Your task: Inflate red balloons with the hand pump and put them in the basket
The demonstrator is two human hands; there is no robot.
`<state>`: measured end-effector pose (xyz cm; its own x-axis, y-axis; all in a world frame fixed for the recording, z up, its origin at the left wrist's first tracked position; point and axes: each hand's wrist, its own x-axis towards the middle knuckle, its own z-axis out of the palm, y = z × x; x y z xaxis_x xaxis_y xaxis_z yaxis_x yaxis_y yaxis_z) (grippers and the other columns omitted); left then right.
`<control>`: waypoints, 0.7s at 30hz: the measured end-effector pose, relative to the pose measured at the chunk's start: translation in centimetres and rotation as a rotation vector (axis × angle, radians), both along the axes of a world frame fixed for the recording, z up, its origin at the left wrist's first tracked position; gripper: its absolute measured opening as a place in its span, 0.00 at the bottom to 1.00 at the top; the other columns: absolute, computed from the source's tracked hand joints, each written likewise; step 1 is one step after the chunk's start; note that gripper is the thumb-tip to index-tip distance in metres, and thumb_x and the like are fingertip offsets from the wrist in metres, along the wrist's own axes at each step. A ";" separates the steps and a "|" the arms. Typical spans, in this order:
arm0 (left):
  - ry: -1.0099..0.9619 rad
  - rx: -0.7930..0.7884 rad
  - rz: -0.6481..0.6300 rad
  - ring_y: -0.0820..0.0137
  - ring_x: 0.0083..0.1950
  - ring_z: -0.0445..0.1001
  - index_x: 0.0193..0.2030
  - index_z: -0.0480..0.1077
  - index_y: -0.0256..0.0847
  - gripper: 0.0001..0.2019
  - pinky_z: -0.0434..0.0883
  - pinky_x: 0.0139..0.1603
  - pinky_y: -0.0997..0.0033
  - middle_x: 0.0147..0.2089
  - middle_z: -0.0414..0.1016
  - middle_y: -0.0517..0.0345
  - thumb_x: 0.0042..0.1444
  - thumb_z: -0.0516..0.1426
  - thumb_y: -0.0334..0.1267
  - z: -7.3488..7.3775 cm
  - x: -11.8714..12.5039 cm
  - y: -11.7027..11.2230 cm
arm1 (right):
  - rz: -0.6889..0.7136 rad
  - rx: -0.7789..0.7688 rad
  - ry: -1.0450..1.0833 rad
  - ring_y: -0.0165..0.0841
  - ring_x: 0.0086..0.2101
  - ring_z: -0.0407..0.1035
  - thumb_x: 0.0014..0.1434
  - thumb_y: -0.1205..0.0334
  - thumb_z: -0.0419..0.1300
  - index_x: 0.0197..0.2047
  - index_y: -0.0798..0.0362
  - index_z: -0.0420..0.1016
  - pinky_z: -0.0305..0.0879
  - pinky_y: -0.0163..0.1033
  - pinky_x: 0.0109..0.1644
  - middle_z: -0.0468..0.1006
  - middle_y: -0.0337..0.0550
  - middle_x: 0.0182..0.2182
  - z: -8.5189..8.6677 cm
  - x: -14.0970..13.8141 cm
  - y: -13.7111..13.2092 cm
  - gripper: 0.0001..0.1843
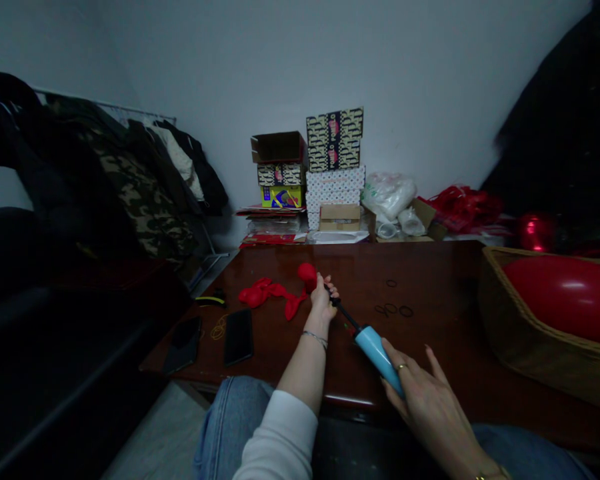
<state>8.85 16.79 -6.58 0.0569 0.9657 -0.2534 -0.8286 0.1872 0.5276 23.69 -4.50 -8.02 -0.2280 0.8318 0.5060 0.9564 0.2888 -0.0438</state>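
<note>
A hand balloon pump with a light blue barrel (379,355) and a black rod slants across the front of the table. My right hand (425,393) grips the near end of its barrel between thumb and fingers, with one finger lifted away. My left hand (324,297) is closed around the pump's black far end, where a small, slightly filled red balloon (307,272) sticks out. Just left of that hand lies a string of limp red balloons (265,292); whether it joins the held balloon cannot be made out.
Two dark phones (239,337), a yellow cord (219,328) and a yellow-black tool (211,301) lie at left. Several dark rings (391,309) rest right of centre. A wicker basket (510,333) holds a large red balloon (565,293). Stacked boxes (335,197) stand behind.
</note>
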 end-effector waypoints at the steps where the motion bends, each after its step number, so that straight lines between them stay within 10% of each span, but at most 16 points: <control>1: 0.002 -0.004 -0.006 0.84 0.16 0.50 0.29 0.62 0.36 0.17 0.50 0.13 0.85 0.20 0.52 0.68 0.55 0.55 0.50 0.0 0.0 -0.2 | -0.003 -0.007 -0.003 0.36 0.38 0.72 0.60 0.61 0.47 0.63 0.54 0.50 0.43 0.57 0.62 0.75 0.48 0.43 0.0 0.0 0.1 0.27; 12: 0.072 -0.046 -0.022 0.78 0.20 0.63 0.27 0.60 0.38 0.16 0.62 0.20 0.79 0.20 0.59 0.65 0.52 0.58 0.48 -0.7 1.3 -1.8 | -0.072 -0.085 -0.080 0.35 0.32 0.72 0.57 0.65 0.50 0.61 0.57 0.56 0.44 0.55 0.61 0.76 0.48 0.39 1.9 -2.4 4.0 0.27; 21: 0.127 -0.062 0.031 0.82 0.14 0.52 0.27 0.58 0.39 0.15 0.52 0.15 0.82 0.18 0.55 0.68 0.55 0.55 0.48 -0.5 1.2 -1.2 | -0.078 -0.100 -0.095 0.35 0.32 0.72 0.58 0.64 0.49 0.61 0.60 0.54 0.43 0.54 0.62 0.75 0.49 0.39 1.8 -3.2 4.5 0.28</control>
